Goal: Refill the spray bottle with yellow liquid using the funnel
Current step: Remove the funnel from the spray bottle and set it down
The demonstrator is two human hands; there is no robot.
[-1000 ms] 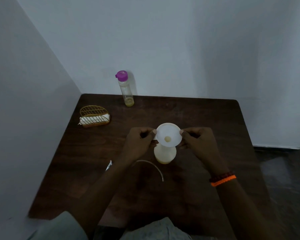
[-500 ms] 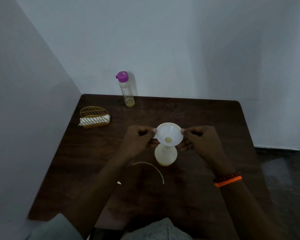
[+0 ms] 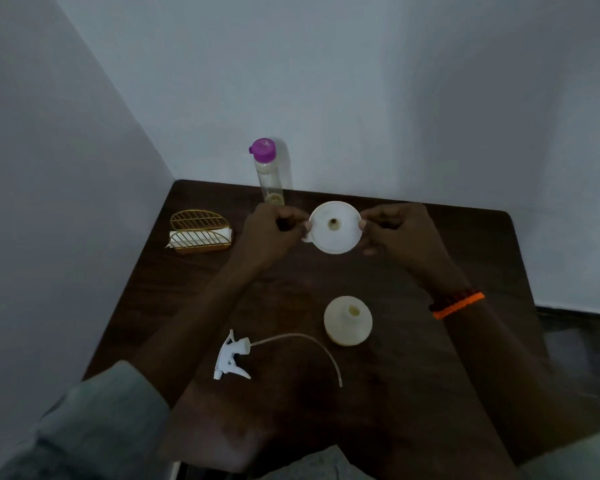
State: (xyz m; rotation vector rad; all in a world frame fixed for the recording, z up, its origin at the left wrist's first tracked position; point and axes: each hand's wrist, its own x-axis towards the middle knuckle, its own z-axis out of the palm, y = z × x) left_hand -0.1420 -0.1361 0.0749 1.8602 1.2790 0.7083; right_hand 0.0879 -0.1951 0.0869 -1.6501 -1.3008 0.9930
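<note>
Dark wooden table [image 3: 465,258] set in a corner of pale walls; funnel held clear of the spray bottle.

Both hands pinch the white funnel [image 3: 335,227] by its rim, left hand [image 3: 269,233] on one side, right hand [image 3: 400,237] on the other, fingers curled, above the far half of the table. Spray bottle [image 3: 347,320] stands open-necked nearer the person, apart from the funnel. Trigger head [image 3: 231,355] with its curved tube lies to the bottle's left. Purple-capped bottle [image 3: 269,171], a little yellow liquid at its base, stands against the far wall. Gold wire holder [image 3: 200,233] sits at the left edge. Orange band [image 3: 459,303] on right wrist.
</note>
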